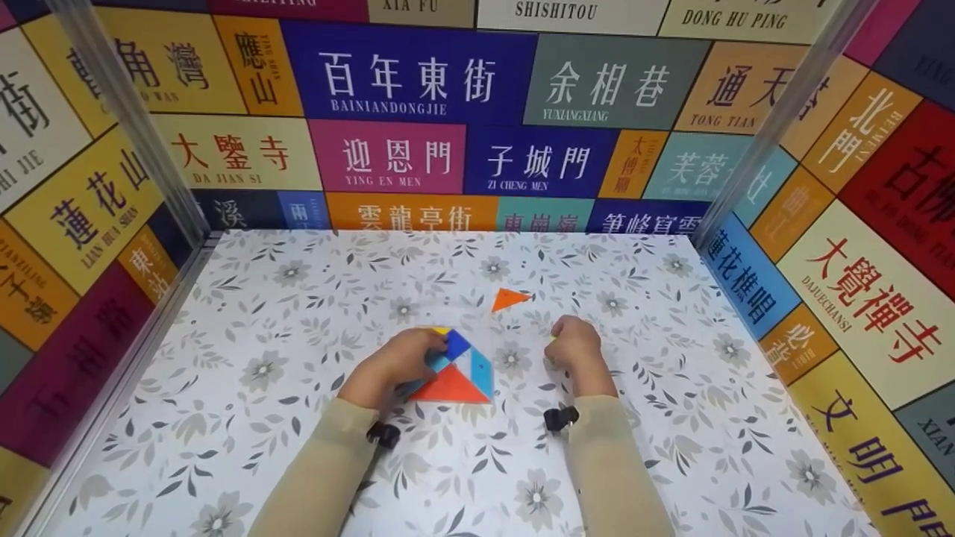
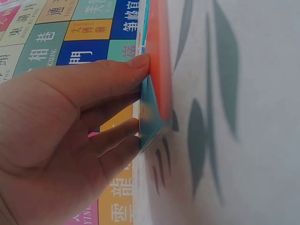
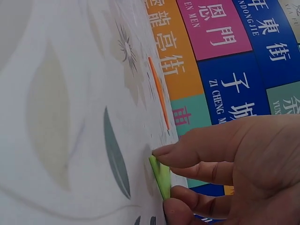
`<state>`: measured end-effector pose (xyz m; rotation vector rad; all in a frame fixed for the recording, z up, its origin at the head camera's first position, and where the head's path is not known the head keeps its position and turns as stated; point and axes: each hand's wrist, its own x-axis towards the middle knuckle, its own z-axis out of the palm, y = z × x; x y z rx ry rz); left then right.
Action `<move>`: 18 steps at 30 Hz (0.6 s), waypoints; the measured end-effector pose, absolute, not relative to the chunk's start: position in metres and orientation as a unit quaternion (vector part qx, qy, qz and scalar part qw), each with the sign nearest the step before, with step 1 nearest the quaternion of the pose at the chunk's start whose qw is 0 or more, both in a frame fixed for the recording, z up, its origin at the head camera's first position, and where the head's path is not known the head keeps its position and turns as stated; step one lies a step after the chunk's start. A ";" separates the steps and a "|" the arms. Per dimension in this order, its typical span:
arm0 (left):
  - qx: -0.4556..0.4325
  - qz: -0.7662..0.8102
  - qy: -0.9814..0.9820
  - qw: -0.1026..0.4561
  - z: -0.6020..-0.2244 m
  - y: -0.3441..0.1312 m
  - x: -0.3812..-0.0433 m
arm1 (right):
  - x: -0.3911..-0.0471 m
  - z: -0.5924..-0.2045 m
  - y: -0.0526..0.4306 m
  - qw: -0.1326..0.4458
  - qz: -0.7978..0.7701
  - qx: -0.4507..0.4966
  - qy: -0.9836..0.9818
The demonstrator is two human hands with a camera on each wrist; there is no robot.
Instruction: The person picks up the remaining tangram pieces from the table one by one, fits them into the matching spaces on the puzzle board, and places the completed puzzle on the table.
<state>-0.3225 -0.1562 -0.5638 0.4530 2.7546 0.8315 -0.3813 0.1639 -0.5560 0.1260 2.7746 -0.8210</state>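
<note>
Several tangram pieces lie together on the table. Among them are a large orange-red triangle (image 1: 451, 388), a light blue piece (image 1: 482, 373), a dark blue piece (image 1: 457, 346) and a sliver of yellow piece (image 1: 442, 330). My left hand (image 1: 395, 362) rests over their left side, covering part of a teal piece (image 2: 149, 115); its thumb and extended fingers touch the pieces. To the right, apart from this group, my right hand (image 1: 576, 344) pinches a yellow-green tangram piece (image 3: 161, 178) near the tabletop. That piece's full shape is hidden by the fingers.
A small orange triangle (image 1: 509, 299) lies alone on the table, beyond and between the hands. The white tabletop (image 1: 313, 440) has a grey floral print. Panels of coloured signs (image 1: 403, 74) enclose the back and both sides. A black band (image 1: 559, 419) circles the right wrist.
</note>
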 end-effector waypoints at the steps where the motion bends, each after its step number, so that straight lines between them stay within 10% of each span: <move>1: 0.156 0.283 0.940 0.113 -0.564 -0.156 -0.322 | -0.381 -0.556 0.163 0.124 -0.273 0.038 0.953; 18: 0.188 0.296 0.933 0.084 -0.567 -0.159 -0.324 | -0.381 -0.563 0.139 0.085 -0.142 -0.008 0.986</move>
